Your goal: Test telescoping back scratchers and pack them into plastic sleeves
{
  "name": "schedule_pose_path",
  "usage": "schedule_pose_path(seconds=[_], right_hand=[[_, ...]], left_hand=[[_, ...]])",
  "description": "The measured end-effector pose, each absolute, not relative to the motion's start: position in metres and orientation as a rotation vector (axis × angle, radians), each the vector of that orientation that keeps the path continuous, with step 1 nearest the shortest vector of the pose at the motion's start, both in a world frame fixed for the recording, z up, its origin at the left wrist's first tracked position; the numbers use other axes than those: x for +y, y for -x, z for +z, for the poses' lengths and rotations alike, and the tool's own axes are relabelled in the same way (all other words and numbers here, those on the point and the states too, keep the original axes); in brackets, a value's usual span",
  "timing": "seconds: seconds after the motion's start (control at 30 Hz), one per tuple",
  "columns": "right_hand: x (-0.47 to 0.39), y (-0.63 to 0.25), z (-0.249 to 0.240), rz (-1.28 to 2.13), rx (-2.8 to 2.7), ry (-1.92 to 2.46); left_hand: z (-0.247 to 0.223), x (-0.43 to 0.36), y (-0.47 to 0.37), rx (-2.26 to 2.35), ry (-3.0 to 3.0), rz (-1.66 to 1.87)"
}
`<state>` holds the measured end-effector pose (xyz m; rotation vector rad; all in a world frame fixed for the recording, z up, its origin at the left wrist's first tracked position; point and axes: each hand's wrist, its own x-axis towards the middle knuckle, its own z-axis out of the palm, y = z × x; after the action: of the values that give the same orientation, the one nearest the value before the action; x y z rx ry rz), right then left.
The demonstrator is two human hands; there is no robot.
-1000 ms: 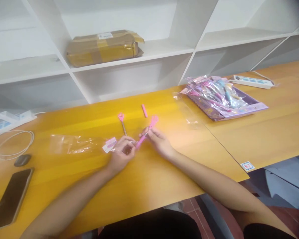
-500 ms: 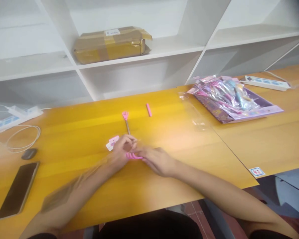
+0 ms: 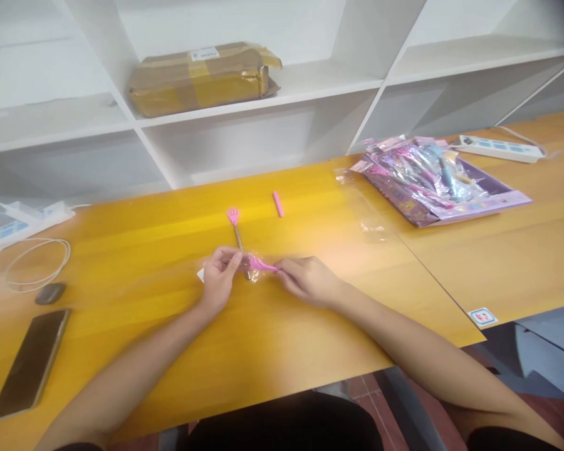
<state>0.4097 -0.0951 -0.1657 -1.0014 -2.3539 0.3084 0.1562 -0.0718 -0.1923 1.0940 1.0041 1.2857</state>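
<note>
My right hand [image 3: 308, 280] pinches the narrow end of a pink claw-shaped scratcher head [image 3: 263, 265]. The wide pronged end points left and sits at least partly inside a clear plastic bag [image 3: 254, 277]. Thumb and fingers of my left hand [image 3: 220, 275] grip the bag's other side. Just beyond, a back scratcher [image 3: 238, 235] with a pink hand-shaped head and metal rod lies on the table, its lower end passing behind the bag. A short pink tube [image 3: 277, 204] rests farther back. A white card [image 3: 200, 274] is mostly hidden by my left hand.
At the back right, a purple display box [image 3: 479, 213] holds several bagged items. A clear wrapper [image 3: 373, 232] lies left of it. A phone [image 3: 31, 363], a dark small case [image 3: 50, 293] and a power strip [image 3: 28, 222] are at left. A taped carton [image 3: 202, 78] sits on the shelf.
My hands have drawn apart slightly. The scratcher head is now stretched out between them with the clear bag around its prongs. The view has shifted a little.
</note>
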Motion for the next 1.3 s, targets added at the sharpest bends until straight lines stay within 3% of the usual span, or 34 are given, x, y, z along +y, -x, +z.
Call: schedule_pose_path(seconds=[0.4, 1.0, 1.3], right_hand=[[-0.0878, -0.4123, -0.1606, 0.537, -2.402, 1.112], [-0.0897, -0.4128, -0.1601, 0.595, -2.363, 1.04], [-0.0879, -0.415, -0.1618, 0.86, -2.139, 1.121]], left_hand=[[-0.1884, -0.0714, -0.1582, 0.933, -0.994, 1.263], [-0.1893, -0.0742, -0.1633, 0.839, -0.958, 1.136], [-0.192, -0.0731, -0.1616, 0.807, -1.013, 1.087]])
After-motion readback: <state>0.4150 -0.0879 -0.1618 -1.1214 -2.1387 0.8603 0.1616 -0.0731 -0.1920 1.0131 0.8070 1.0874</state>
